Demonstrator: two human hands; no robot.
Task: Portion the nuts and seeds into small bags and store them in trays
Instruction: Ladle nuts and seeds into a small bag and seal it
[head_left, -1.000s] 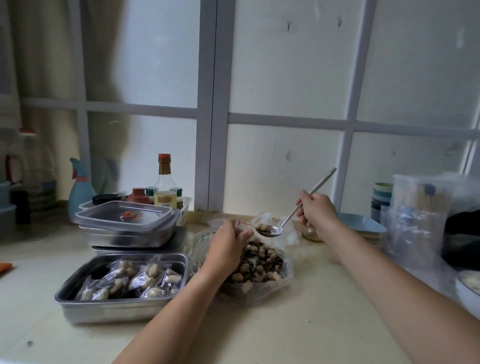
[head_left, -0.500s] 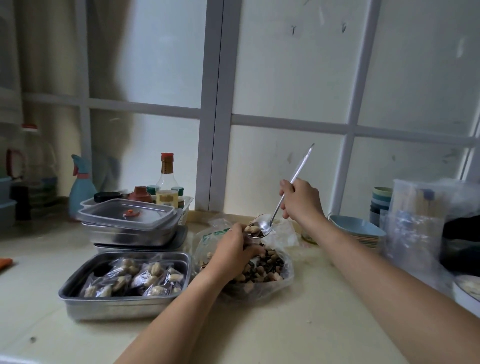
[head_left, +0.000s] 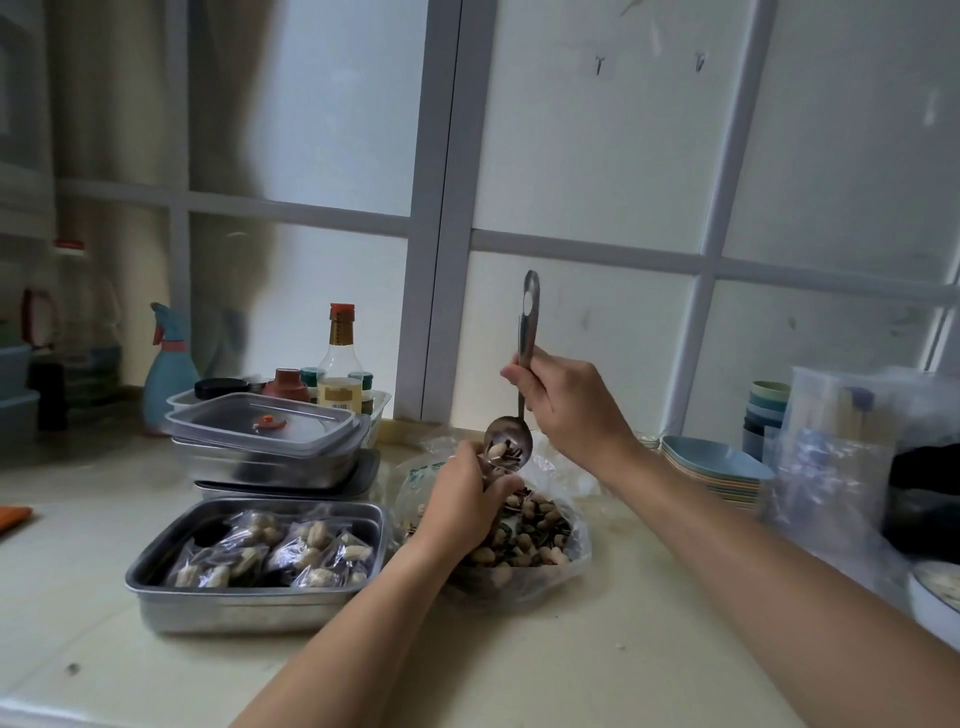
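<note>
two hands meet: the right hand (head_left: 569, 402) grips a spoon (head_left: 508, 432) tipping nuts and seeds (head_left: 501, 451), the left hand (head_left: 467, 501) seemingly pinches a small bag under it, above the big bag (head_left: 530, 553) with plenty left, beside a tray (head_left: 234, 598) holding several packed bags (head_left: 291, 551).

the long steel spoon (head_left: 529, 332) at centre is polished and mirror-bright. the open rectangular steel tray (head_left: 249, 608) at lower left looks brushed and satin; the small clear plastic bags (head_left: 306, 545) in it are glossy and crinkled. the big clear plastic bag (head_left: 569, 558) at centre is thin and wrinkled. the translucent plastic lid (head_left: 260, 423) at left is smooth. the pale countertop (head_left: 571, 670) is matt.
</note>
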